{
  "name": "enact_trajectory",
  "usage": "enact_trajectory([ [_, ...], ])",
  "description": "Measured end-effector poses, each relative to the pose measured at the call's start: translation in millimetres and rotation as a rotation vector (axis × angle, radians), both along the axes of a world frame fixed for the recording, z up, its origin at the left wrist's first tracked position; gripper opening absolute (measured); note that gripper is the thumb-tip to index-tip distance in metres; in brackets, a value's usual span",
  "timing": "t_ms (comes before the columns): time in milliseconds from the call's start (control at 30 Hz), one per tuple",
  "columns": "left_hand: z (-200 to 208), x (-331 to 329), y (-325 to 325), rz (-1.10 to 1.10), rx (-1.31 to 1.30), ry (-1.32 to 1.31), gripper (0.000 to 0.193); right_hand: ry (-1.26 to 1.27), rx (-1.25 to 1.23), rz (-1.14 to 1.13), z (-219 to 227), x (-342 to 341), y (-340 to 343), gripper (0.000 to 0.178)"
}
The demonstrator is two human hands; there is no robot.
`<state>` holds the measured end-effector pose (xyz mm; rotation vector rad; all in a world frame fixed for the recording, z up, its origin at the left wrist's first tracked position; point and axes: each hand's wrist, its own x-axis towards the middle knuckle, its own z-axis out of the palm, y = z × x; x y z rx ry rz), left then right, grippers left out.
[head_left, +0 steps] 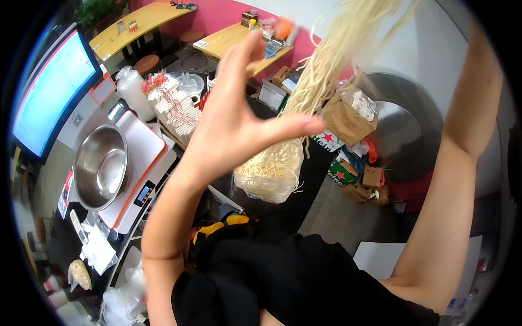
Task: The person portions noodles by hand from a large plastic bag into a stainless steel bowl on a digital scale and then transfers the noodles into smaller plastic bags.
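My left hand [231, 119] is raised in the middle, fingers and thumb spread wide, with nothing in it. A long bunch of pale noodles [323, 73] hangs from the upper edge, passing behind my left thumb. Below it, a clear plastic bag [269, 185] of more noodles sits on the black counter, a few strands trailing over its side. My right arm [446, 195] reaches up along the right side and leaves the picture at the top, so the right hand is hidden. What holds the noodles' upper end is out of view.
On the left, a steel bowl [86, 168] rests on a white digital scale [155, 187] beside a lit monitor [54, 89]. Packed white sticks [174, 108] stand behind. Cardboard boxes [348, 119] and a large round metal vessel [418, 136] are at right. Wooden tables [147, 24] stand farther back.
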<state>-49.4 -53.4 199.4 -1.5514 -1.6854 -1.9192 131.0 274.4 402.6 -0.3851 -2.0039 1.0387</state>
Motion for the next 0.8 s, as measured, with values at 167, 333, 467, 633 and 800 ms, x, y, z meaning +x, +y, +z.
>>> enact_trajectory([
  [167, 33.6, -0.6, 48.7, -0.394, -0.209, -0.206, 0.077, -0.021, -0.010, 0.024, -17.0, -10.9, 10.6, 0.021],
  [333, -0.6, 19.0, 112.0, -0.714, -0.530, -0.712, 0.033, -0.045, 0.055, -0.104, -6.5, 29.0, 5.6, 0.021],
  [467, 16.0, -0.7, 114.4, -0.475, -0.464, -0.742, 0.034, -0.063, 0.021, -0.016, -41.9, -0.5, 20.7, 0.021],
  [633, 76.1, -23.1, 147.3, -0.651, -0.321, -0.583, 0.035, -0.081, 0.060, -0.101, -48.2, 30.0, 15.2, 0.021],
  [800, 127.4, -37.8, 134.7, -0.619, -0.209, -0.567, 0.033, -0.101, 0.077, -0.100, -55.7, 23.5, -0.7, 0.021],
])
